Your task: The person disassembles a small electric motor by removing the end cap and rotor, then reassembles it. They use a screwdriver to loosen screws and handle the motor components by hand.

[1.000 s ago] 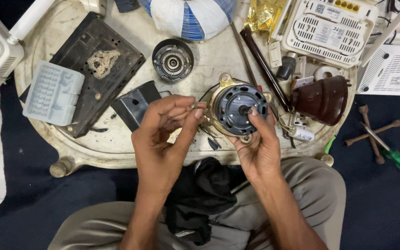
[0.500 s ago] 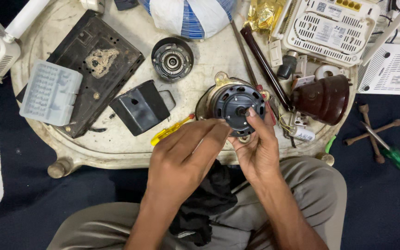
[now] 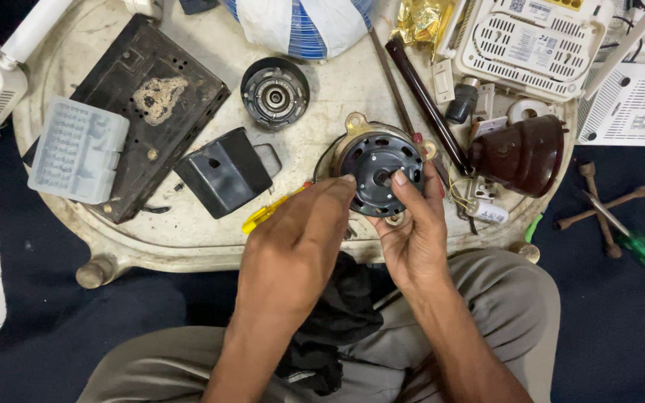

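Both hands (image 3: 412, 231) cupped around motor (image 3: 378, 168)

We get one view only, head-worn, looking almost straight down from above the lap. Close range: our left hand (image 3: 293, 239) and right hand (image 3: 412, 224) sit centre frame, knees along the bottom edge, the round counter (image 3: 188, 246) filling the upper half, dark floor mat at both sides. No second view to overlap.
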